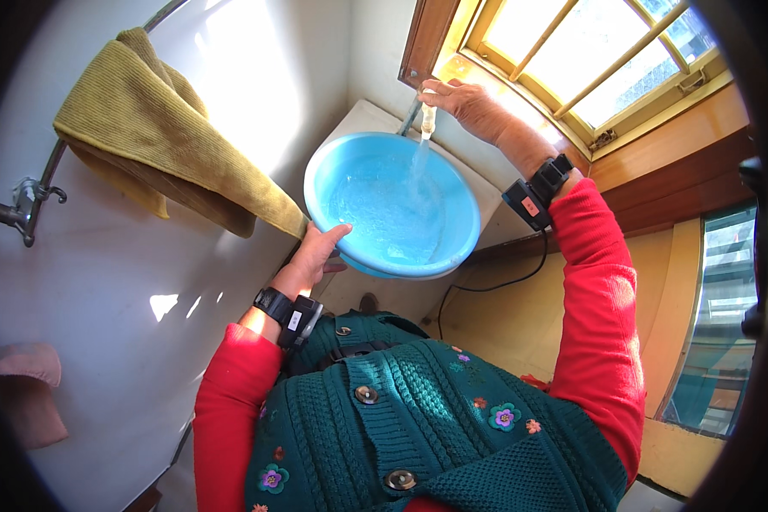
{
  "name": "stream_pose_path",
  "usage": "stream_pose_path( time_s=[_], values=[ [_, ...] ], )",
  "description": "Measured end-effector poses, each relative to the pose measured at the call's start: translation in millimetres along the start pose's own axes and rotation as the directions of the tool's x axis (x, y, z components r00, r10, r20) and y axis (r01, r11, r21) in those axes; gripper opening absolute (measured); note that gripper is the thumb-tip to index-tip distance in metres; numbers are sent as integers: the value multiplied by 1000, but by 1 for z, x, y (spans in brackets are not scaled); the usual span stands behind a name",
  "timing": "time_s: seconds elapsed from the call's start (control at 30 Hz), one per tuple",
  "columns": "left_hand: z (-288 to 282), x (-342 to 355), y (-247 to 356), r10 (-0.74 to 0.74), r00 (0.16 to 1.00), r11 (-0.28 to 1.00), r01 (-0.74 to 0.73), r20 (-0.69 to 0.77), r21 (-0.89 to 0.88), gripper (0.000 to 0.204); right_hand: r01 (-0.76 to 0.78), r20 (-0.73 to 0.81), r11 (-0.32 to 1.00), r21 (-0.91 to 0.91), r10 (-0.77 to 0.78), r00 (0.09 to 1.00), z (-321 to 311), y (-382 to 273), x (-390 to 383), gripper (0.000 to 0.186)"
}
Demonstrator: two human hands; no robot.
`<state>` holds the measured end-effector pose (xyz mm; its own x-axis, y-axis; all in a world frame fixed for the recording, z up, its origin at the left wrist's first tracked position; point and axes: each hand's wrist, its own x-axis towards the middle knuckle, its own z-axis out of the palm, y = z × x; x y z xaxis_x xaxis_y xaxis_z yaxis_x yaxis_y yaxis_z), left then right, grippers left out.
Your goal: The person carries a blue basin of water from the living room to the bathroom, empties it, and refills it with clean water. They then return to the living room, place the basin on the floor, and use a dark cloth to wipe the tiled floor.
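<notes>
Water streams from a whitish tap into a round light-blue basin, where a shallow, rippling layer covers the bottom. My left hand grips the near-left rim of the basin, its thumb over the edge and the other fingers underneath. At the top of the tap, my right hand has its fingers closed round the handle. The basin tilts slightly, and what supports it from below is mostly hidden.
A yellow-brown towel hangs from a metal rail on the left wall, its tip close to my left hand. At upper right is a wooden-framed barred window. A black cable runs from my right wrist device. A pink cloth-like thing is at lower left.
</notes>
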<state>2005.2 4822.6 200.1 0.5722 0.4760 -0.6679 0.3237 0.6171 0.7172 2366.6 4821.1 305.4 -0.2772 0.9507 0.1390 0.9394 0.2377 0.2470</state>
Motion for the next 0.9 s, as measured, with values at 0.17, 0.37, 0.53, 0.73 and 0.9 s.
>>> stream_pose_path(
  time_s=[0.17,0.37,0.53,0.73,0.9],
  values=[
    [1,1,-3,10,1000,1000,-9,-23,16,72,-4,63,996,90,-2,998,-17,-2,5,41],
    [1,2,-5,20,999,1000,-20,-34,18,69,-70,130,981,181,47,990,-26,-7,9,37],
    [1,2,-5,19,999,1000,-18,-40,17,67,-51,93,984,171,35,995,-26,-7,8,36],
    [2,1,-4,18,999,1000,-18,-31,20,66,-77,134,978,194,52,990,-27,-8,9,37],
    [4,0,-3,25,997,999,-23,-70,30,64,-100,136,978,185,75,988,-30,-11,8,44]
  ],
)
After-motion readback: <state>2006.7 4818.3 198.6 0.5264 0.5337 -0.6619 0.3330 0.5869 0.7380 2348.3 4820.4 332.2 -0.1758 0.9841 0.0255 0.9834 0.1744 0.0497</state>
